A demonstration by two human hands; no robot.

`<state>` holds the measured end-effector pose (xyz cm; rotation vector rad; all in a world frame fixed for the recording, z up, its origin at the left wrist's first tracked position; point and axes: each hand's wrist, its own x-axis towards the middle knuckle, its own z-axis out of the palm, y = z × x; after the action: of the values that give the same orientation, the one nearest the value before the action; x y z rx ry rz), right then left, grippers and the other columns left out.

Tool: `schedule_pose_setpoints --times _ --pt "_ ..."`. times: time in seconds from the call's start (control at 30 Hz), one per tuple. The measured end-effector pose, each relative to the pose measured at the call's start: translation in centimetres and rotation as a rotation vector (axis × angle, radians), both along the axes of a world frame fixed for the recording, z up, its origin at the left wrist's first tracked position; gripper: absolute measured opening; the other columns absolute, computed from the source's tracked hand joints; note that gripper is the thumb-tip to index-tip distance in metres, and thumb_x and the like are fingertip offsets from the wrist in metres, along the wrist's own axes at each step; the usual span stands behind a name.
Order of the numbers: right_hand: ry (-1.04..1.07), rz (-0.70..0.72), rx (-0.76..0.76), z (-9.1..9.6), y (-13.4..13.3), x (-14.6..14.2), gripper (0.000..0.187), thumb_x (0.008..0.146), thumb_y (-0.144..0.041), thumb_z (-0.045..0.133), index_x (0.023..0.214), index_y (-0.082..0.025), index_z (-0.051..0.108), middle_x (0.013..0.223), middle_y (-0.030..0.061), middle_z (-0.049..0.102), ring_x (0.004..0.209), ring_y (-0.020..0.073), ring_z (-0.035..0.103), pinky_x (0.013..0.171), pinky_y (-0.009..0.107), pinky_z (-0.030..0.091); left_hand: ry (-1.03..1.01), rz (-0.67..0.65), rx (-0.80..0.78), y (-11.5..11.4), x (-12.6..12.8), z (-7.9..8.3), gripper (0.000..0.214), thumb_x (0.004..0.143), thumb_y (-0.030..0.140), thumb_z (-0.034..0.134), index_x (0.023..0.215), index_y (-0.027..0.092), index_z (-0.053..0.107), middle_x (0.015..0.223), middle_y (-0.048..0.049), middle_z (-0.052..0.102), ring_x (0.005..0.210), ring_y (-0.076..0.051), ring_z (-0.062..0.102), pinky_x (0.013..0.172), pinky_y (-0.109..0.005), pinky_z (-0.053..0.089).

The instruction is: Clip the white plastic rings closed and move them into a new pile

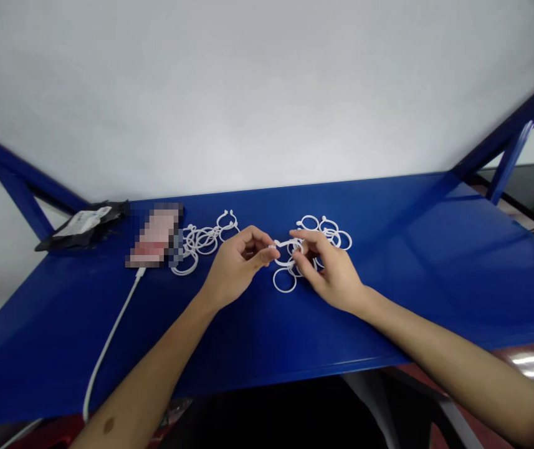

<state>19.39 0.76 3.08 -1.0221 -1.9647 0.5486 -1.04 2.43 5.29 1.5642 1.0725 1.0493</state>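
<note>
Both hands meet over the middle of a blue table [416,268]. My left hand [236,265] pinches one end of a white plastic ring [286,243], fingers curled. My right hand [329,268] grips the other end of the same ring between thumb and fingertips. Under and behind my right hand lies a pile of white rings [325,232]. A second pile of white rings [204,242] lies to the left of my left hand.
A blurred phone [154,240] with a white cable [108,346] lies left of the rings. A black packet with a white label [84,224] sits at the table's far left. Blue frame struts [510,156] rise at both sides against a white wall.
</note>
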Motion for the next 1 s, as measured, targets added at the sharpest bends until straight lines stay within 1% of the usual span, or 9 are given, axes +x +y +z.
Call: schedule_pose_setpoints --times 0.13,0.27,0.4,0.53,0.7,0.77,0.83,0.93,1.0 --pt "0.028 0.045 -0.044 0.3 0.0 0.1 0.025 0.102 -0.027 0.047 0.125 -0.022 0.056 0.072 -0.0034 0.058 0.058 0.0098 0.057 0.056 0.024 0.047 0.004 0.007 0.030 0.2 -0.1 -0.5 0.028 0.079 0.043 0.079 0.085 0.021 0.063 0.069 0.0034 0.057 0.058 -0.008 0.052 0.052 -0.021 0.041" --pt "0.098 0.102 -0.123 0.2 0.1 0.1 0.019 0.101 -0.029 0.053 0.116 -0.020 0.060 0.069 -0.0041 0.062 0.055 0.0085 0.061 0.054 0.021 0.048 -0.028 0.003 0.062 0.3 0.1 -1.2 0.027 0.078 0.040 0.080 0.094 0.023 0.067 0.074 0.0025 0.062 0.064 -0.010 0.056 0.059 -0.023 0.044" --pt "0.154 0.157 -0.183 0.1 0.1 0.3 0.014 0.101 -0.030 0.054 0.103 -0.020 0.064 0.063 -0.0046 0.061 0.051 0.0078 0.060 0.050 0.020 0.048 -0.002 -0.061 0.096 0.1 0.2 -1.3 0.013 0.081 0.034 0.077 0.087 0.024 0.072 0.073 0.0017 0.065 0.067 -0.012 0.058 0.065 -0.026 0.046" --pt "0.138 0.195 -0.151 0.2 -0.2 0.6 0.014 0.101 -0.029 0.054 0.097 -0.020 0.064 0.070 -0.0022 0.066 0.050 0.0070 0.059 0.049 0.020 0.047 0.036 -0.032 0.104 -0.3 0.4 -1.2 0.014 0.080 0.035 0.077 0.086 0.024 0.071 0.072 0.0019 0.066 0.065 -0.012 0.057 0.063 -0.026 0.045" --pt "0.007 0.199 -0.034 0.6 -0.2 0.8 0.015 0.102 -0.028 0.052 0.102 -0.021 0.065 0.077 -0.0002 0.071 0.058 0.0092 0.063 0.055 0.023 0.050 0.142 -0.008 0.148 0.0 0.4 -1.6 0.018 0.080 0.039 0.077 0.090 0.025 0.070 0.076 0.0017 0.068 0.066 -0.012 0.058 0.062 -0.026 0.045" --pt "-0.053 0.137 0.015 0.8 0.1 0.8 0.017 0.102 -0.029 0.050 0.104 -0.021 0.066 0.086 0.0021 0.074 0.066 0.0116 0.068 0.061 0.025 0.053 0.246 0.012 0.224 0.6 0.1 -1.7 0.019 0.082 0.042 0.075 0.092 0.025 0.070 0.077 0.0016 0.067 0.066 -0.013 0.058 0.063 -0.027 0.045" --pt "-0.103 0.059 0.060 0.8 0.6 0.8 0.018 0.102 -0.030 0.050 0.104 -0.022 0.067 0.096 0.0041 0.075 0.076 0.0143 0.070 0.068 0.028 0.055 0.429 0.067 0.354 1.3 -0.5 -1.8 0.022 0.084 0.043 0.074 0.096 0.025 0.069 0.081 0.0006 0.067 0.072 -0.015 0.059 0.070 -0.029 0.047" --pt "-0.146 -0.073 0.109 0.6 1.7 1.3 0.017 0.100 -0.030 0.053 0.102 -0.022 0.068 0.099 0.0048 0.075 0.080 0.0166 0.069 0.072 0.032 0.054 0.821 0.237 0.506 2.4 -2.0 -1.8 0.027 0.085 0.042 0.073 0.104 0.022 0.068 0.092 -0.0049 0.066 0.092 -0.024 0.060 0.084 -0.038 0.048" --pt "-0.179 -0.165 0.132 0.3 2.5 1.8 0.016 0.099 -0.029 0.055 0.100 -0.021 0.069 0.094 0.0055 0.074 0.078 0.0180 0.065 0.072 0.034 0.053 1.069 0.330 0.497 2.9 -3.0 -1.9 0.028 0.088 0.041 0.069 0.104 0.018 0.069 0.100 -0.0103 0.064 0.099 -0.030 0.057 0.086 -0.043 0.047"
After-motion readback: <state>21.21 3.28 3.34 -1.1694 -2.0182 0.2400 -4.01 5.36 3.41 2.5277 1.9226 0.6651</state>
